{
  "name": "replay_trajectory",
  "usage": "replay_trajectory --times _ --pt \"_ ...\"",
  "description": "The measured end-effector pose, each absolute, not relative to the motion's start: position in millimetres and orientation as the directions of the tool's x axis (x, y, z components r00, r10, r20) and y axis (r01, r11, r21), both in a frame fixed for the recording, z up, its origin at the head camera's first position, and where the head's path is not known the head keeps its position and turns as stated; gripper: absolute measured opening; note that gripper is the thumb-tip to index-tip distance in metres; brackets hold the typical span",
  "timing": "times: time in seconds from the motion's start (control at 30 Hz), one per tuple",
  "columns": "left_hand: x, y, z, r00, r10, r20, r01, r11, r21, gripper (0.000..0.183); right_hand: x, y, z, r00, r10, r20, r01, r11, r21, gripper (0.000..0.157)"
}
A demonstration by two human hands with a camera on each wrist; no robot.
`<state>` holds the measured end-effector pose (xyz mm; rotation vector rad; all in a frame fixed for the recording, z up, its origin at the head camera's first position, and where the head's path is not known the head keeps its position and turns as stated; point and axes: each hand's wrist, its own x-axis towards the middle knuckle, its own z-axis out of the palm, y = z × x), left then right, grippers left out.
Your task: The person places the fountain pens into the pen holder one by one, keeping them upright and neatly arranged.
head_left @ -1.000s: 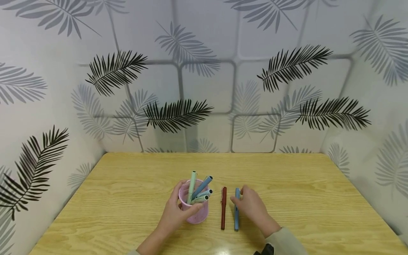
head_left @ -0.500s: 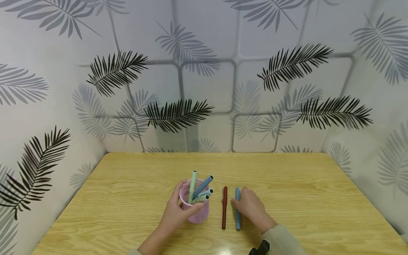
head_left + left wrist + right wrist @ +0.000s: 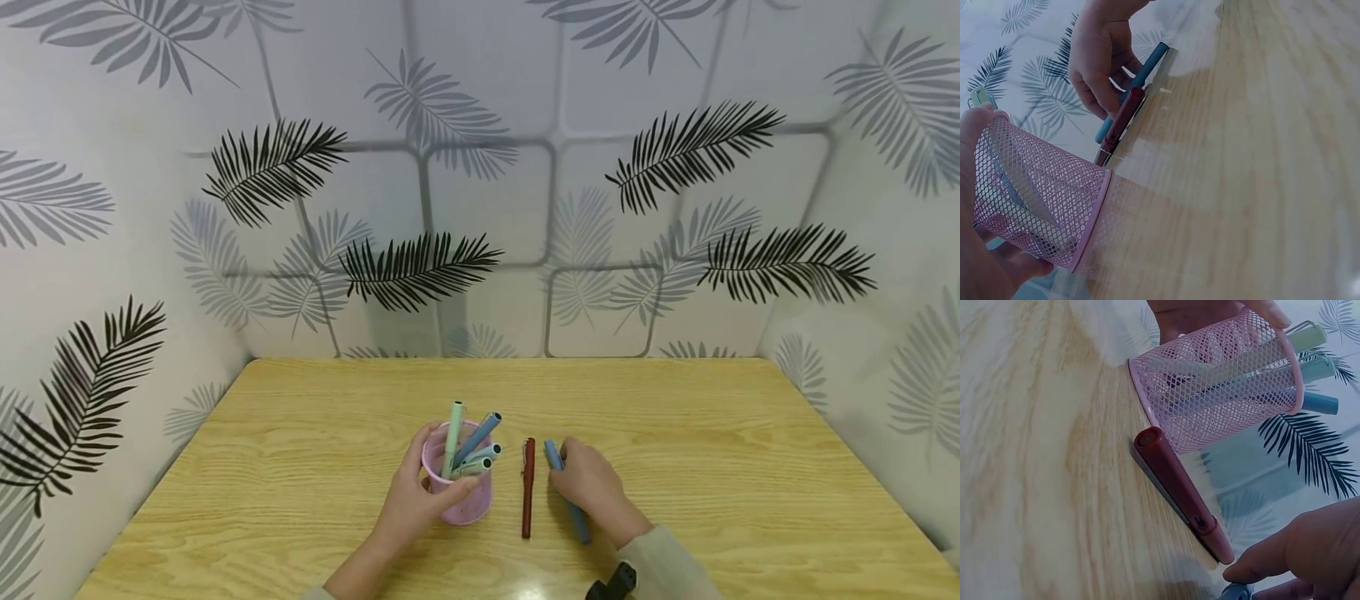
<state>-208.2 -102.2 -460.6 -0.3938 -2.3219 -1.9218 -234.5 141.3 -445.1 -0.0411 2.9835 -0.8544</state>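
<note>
My left hand (image 3: 415, 497) grips a pink mesh pen cup (image 3: 467, 505) that stands upright on the table. Several pens lean in it, among them a pale green pen (image 3: 453, 437) and a darker blue pen (image 3: 477, 437). To its right lies a dark red pen (image 3: 527, 492), untouched. My right hand (image 3: 597, 485) pinches a blue pen (image 3: 577, 521) between thumb and fingers, just right of the red one. That blue pen slants, its far end toward the cup. In the left wrist view the blue pen (image 3: 1147, 67) shows behind the red pen (image 3: 1124, 119).
The wood-grain table (image 3: 337, 417) runs back to a wall (image 3: 487, 208) with a leaf pattern, and similar walls flank it on both sides. A black device (image 3: 613, 583) sits at my right wrist.
My right hand has closed on the blue pen. The pen has turned from straight to slanted, its far end moving left and its near end right. My left hand and the cup stay put.
</note>
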Motion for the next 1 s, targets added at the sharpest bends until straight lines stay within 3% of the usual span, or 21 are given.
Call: replay_trajectory --times 0.43,1.0 --pt "-209.2 -101.6 -460.6 -0.963 0.126 0.239 0.257 0.157 0.954 0.081 -231.6 143.7 -439.7 -0.999 -0.033 0.023 -0.04 0.791 -0.611 0.029" --pt "-208.5 -102.2 -461.2 -0.968 0.113 0.222 0.239 0.174 0.955 0.084 -219.2 140.2 -421.4 -0.99 -0.054 0.134 -0.134 0.688 -0.713 0.028"
